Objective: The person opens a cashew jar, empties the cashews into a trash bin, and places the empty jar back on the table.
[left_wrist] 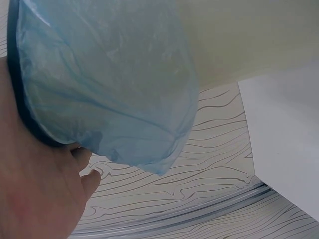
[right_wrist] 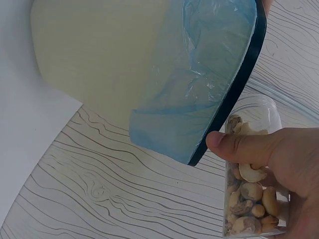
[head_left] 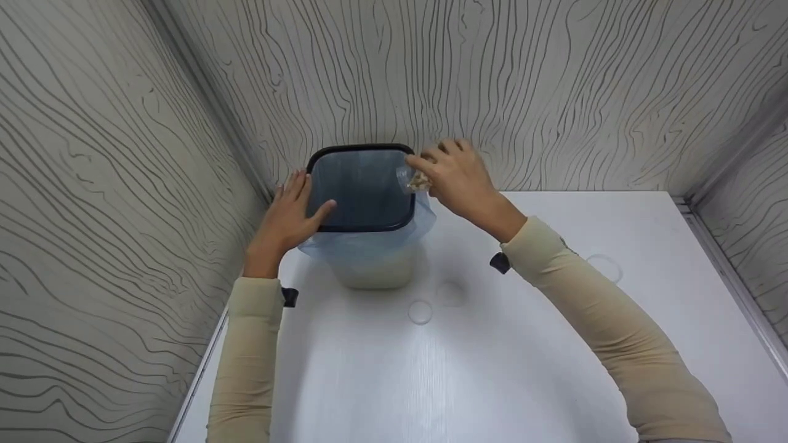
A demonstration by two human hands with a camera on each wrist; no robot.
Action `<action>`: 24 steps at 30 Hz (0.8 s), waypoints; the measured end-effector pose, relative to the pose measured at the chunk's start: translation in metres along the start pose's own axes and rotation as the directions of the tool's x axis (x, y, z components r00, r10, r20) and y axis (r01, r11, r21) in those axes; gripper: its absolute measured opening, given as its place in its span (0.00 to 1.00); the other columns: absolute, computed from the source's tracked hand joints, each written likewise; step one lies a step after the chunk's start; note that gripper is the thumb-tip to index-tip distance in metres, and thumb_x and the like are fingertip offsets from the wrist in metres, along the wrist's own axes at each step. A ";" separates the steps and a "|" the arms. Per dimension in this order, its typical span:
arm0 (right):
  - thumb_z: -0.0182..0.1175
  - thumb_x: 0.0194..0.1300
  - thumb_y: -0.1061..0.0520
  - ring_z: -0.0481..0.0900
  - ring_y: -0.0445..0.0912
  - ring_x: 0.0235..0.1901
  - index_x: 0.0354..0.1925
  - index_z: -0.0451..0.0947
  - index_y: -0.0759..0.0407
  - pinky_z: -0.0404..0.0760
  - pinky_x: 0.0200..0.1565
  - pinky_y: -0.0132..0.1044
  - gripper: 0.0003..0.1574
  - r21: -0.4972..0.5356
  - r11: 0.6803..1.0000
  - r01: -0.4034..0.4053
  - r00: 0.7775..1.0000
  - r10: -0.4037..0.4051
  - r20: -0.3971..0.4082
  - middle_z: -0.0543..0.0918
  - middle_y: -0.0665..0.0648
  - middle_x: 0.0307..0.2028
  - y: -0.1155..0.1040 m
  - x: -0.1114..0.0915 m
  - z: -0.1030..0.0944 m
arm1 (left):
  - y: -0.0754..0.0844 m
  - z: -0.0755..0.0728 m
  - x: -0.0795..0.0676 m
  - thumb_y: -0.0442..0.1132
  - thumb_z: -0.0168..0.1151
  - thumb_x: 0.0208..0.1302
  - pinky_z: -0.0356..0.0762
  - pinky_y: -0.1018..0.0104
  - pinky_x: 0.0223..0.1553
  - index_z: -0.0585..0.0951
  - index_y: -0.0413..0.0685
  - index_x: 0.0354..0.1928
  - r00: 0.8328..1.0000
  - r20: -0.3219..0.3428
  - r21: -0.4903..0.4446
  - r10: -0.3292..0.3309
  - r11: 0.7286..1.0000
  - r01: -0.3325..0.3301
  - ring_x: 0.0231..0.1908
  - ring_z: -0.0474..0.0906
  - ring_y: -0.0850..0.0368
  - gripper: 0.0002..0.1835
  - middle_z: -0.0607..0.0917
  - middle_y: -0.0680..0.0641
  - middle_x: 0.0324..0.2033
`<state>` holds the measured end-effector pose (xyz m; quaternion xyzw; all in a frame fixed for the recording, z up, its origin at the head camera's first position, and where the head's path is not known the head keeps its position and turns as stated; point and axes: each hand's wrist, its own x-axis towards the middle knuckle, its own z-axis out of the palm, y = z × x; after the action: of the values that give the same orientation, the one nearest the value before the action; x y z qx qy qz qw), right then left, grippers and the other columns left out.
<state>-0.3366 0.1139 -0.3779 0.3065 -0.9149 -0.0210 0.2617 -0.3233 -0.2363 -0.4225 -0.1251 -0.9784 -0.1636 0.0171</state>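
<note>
A bin [head_left: 378, 274] with a dark rim stands on the white table, lined with a thin blue bag [head_left: 369, 243] folded down outside. My left hand [head_left: 289, 212] rests along the left rim, fingers outside and extended, thumb spread over the opening. At the right rim, my right hand [head_left: 458, 178] grips a clear plastic container [right_wrist: 256, 199], its thumb reaching to the rim. Nuts [right_wrist: 251, 191], cashews among them, fill much of the container. From above, the hand covers most of it, and its end overlaps the rim.
The white table [head_left: 492, 375] reaches out in front and to the right. Faint clear rings [head_left: 420, 312] lie on it near the bin, with another ring [head_left: 604, 269] under the right sleeve. Wood-grain panels [head_left: 381, 74] rise behind and at both sides.
</note>
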 end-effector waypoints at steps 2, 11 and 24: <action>0.79 0.64 0.53 0.81 0.61 0.61 0.73 0.76 0.44 0.80 0.61 0.59 0.42 -0.004 1.000 0.001 1.000 -0.001 0.002 0.85 0.58 0.61 0.000 0.000 0.000 | 0.001 0.000 0.000 0.73 0.40 0.80 0.33 0.43 0.86 0.44 0.41 0.86 1.000 0.002 0.003 -0.002 1.000 0.002 0.87 0.35 0.41 0.52 0.41 0.39 0.87; 0.80 0.62 0.56 0.82 0.62 0.60 0.72 0.76 0.45 0.79 0.66 0.60 0.42 -0.003 1.000 0.020 0.999 -0.020 -0.046 0.86 0.59 0.61 0.001 0.001 0.002 | 0.002 -0.002 -0.001 0.71 0.41 0.81 0.33 0.44 0.86 0.43 0.41 0.86 1.000 0.011 0.007 -0.013 1.000 0.013 0.87 0.35 0.42 0.51 0.39 0.40 0.87; 0.79 0.61 0.61 0.80 0.60 0.61 0.69 0.78 0.44 0.72 0.71 0.59 0.41 -0.019 0.999 0.032 0.994 -0.034 -0.100 0.85 0.57 0.60 0.000 0.002 0.005 | 0.002 -0.001 -0.002 0.71 0.42 0.81 0.34 0.44 0.86 0.42 0.41 0.86 1.000 0.006 0.005 -0.009 1.000 0.009 0.87 0.33 0.43 0.51 0.39 0.40 0.87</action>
<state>-0.3404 0.1125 -0.3810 0.3200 -0.8952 -0.0177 0.3097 -0.3214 -0.2355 -0.4209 -0.1209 -0.9795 -0.1607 0.0136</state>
